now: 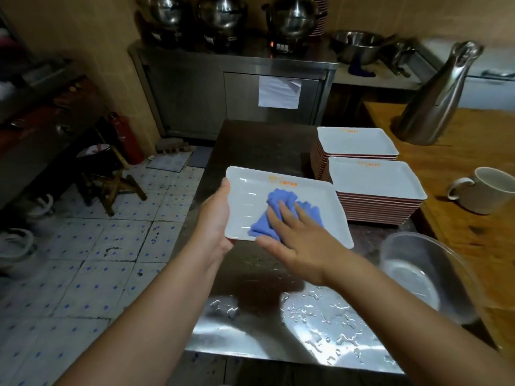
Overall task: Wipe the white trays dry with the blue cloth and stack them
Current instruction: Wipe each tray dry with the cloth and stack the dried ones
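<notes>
Stainless steel counter (259, 146) ran forward from the person, wet with puddles under the forearms, tiled floor off to the left. Left hand (214, 218) gripped the white tray (250, 196) by its left edge, thumb over the rim, fingers underneath and hidden. Tray was held over the counter; whether it touched the surface, cannot tell. Right hand (301, 238) lay flat, fingers straight and spread, pressing the blue cloth (281, 215) onto the tray's inside.

Two tray stacks sat just beyond the right hand: near stack (376, 190) and far stack (356, 143), both close to the wooden counter (459, 151).

Risks, as judged: grip was one-sided on a wet tray, so hard cloth pressure on the far right side could tip or slip it out. Droplets showed near the left rim; missing them would stack it damp. Clear plastic bowl (426, 274) sat just right of the right wrist, so an elbow swing could knock it. White mug (485, 190) stood beyond the near stack.

Room: open counter ahead of the tray; left counter edge dropped to the floor just beside the left hand.
</notes>
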